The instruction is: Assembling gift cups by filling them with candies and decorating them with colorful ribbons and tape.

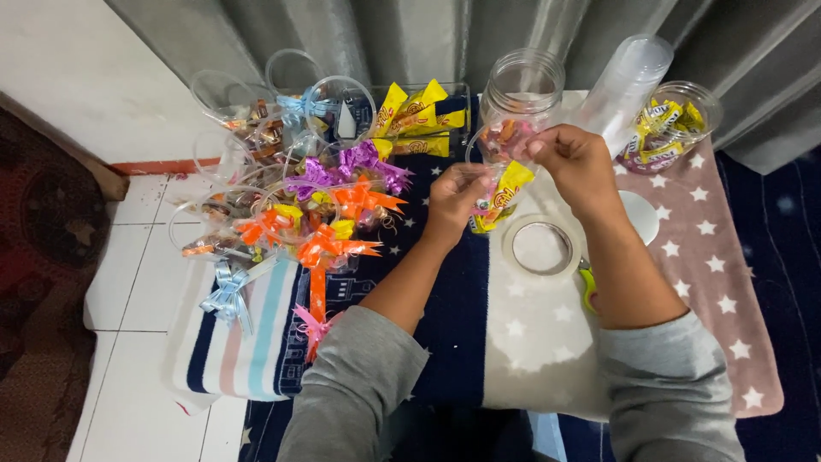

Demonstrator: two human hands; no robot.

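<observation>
My left hand [455, 198] and my right hand [576, 159] together hold a clear plastic cup [503, 171] filled with wrapped sweets, a yellow packet showing in it. The left hand grips the cup's lower side, the right pinches its upper rim. Just beyond it stands a clear glass jar [522, 85] without a lid. A roll of clear tape [541, 248] lies on the blanket under my right forearm.
Left of my hands lies a heap of filled cups tied with orange, purple, blue and pink ribbon bows [329, 205]. Yellow snack packets [419, 120] lie behind. A stack of empty cups [624, 85] and a jar of sweets [671, 128] sit at the right. Green-handled scissors [588, 287] poke out beside my right arm.
</observation>
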